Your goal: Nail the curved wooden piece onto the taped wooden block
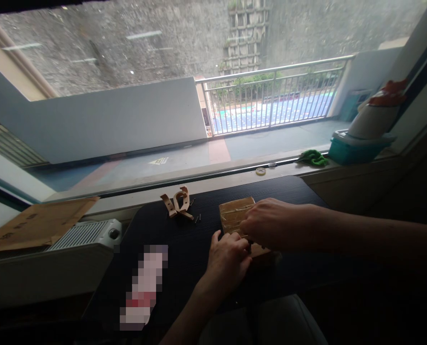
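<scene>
A tan, box-like block [235, 211] with pale strips across its top lies on the dark table, under both of my hands; I cannot tell whether it is wood or cardboard. My left hand [228, 256] rests at its near left side, fingers curled against it and the thumb raised apart. Over the block's right part, my right hand [276, 223] is closed in a fist, and whatever it grips is hidden. Farther left stand curved wooden hooks [179, 203] with holes in them. Several small screws [198, 218] are scattered beside the hooks.
A blurred pink-and-white item [145, 287] lies at the table's left. On the sill are a tape roll [260, 171], a green cloth [313, 158] and a teal box [357, 147]. A radiator [87, 235] with a flat cardboard piece [41, 223] stands left, below the window.
</scene>
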Demonstrator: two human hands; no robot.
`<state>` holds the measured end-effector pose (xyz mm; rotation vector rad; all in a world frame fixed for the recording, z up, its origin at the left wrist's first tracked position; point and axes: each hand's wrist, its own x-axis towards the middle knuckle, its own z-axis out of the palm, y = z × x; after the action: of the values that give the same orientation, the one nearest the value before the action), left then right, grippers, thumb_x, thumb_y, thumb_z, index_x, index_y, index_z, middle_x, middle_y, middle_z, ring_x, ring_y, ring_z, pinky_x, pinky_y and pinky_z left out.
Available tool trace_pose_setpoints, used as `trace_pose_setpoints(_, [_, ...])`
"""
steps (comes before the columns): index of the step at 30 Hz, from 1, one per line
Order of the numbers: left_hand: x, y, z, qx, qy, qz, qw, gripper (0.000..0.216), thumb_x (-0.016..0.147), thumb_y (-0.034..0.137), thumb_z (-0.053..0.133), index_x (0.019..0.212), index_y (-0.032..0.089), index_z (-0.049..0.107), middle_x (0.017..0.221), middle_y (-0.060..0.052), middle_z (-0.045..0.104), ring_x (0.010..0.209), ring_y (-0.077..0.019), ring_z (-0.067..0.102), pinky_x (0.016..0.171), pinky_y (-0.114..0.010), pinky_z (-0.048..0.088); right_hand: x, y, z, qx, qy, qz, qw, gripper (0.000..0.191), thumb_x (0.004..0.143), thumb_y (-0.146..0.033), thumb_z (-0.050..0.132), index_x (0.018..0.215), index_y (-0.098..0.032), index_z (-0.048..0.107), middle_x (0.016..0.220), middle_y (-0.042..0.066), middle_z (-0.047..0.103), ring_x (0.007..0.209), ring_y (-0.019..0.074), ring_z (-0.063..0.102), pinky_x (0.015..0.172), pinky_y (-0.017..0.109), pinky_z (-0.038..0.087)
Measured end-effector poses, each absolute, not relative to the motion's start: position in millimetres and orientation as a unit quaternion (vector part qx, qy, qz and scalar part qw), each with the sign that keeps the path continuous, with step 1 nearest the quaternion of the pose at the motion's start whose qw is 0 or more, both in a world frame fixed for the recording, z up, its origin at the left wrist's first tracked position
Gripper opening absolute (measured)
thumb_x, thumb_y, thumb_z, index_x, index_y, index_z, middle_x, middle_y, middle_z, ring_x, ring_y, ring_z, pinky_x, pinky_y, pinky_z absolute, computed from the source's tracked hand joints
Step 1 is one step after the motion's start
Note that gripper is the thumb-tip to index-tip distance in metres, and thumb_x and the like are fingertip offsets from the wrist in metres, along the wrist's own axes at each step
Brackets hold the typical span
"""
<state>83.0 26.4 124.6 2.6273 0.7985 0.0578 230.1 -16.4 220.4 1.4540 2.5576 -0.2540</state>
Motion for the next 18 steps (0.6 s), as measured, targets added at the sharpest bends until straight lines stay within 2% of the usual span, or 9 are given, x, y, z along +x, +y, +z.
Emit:
trace_pose_setpoints(4, [82.8, 26.5, 123.9, 0.938, 0.284, 0.018, 0.199, 0.013, 0.077, 0.022, 0.056, 0.086, 0.024, 0.065, 0.098, -0.004, 0.066, 0.102, -0.0233, 0.055, 0.103, -0.052, 0.022, 227.0, -17.9, 229.6, 0.506, 0.851, -0.078, 0.119, 0.009, 0.075, -0.008, 0.056, 0.074, -0.014, 0.062, 0.071, 0.002, 0.064, 0.065, 0.0160, 0.059, 0.048, 0.026, 0.028])
trace_pose_setpoints(9, [82.7, 27.5, 119.2, 0.941, 0.281, 0.032, 0.185, 0.014, 0.079, 0.025, 0.056, 0.089, 0.024, 0.064, 0.100, -0.005, 0.066, 0.103, -0.0233, 0.056, 0.102, -0.052, 0.024, 220.8, -22.1, 239.6, 0.496, 0.850, -0.091, 0.151, 0.012, 0.074, -0.008, 0.057, 0.082, -0.014, 0.064, 0.079, 0.004, 0.064, 0.072, 0.0167, 0.059, 0.052, 0.026, 0.031])
trace_pose_setpoints(15, [83.4, 27.4, 118.7, 0.941, 0.282, 0.027, 0.184, 0.014, 0.078, 0.023, 0.056, 0.089, 0.023, 0.065, 0.099, -0.005, 0.067, 0.102, -0.0233, 0.056, 0.102, -0.051, 0.024, 223.9, -22.2, 227.4, 0.487, 0.861, -0.089, 0.118, 0.011, 0.077, -0.009, 0.055, 0.081, -0.013, 0.064, 0.078, 0.006, 0.064, 0.077, 0.0192, 0.060, 0.061, 0.029, 0.037])
trace_pose_setpoints(18, [83.2, 27.3, 120.0, 0.939, 0.281, 0.028, 0.195, 0.014, 0.079, 0.022, 0.054, 0.088, 0.025, 0.065, 0.099, -0.004, 0.066, 0.102, -0.0227, 0.056, 0.102, -0.051, 0.022, 227.4, -20.5, 222.7, 0.497, 0.858, -0.085, 0.102, 0.010, 0.074, -0.006, 0.056, 0.077, -0.013, 0.063, 0.076, 0.004, 0.064, 0.073, 0.0178, 0.060, 0.059, 0.028, 0.036])
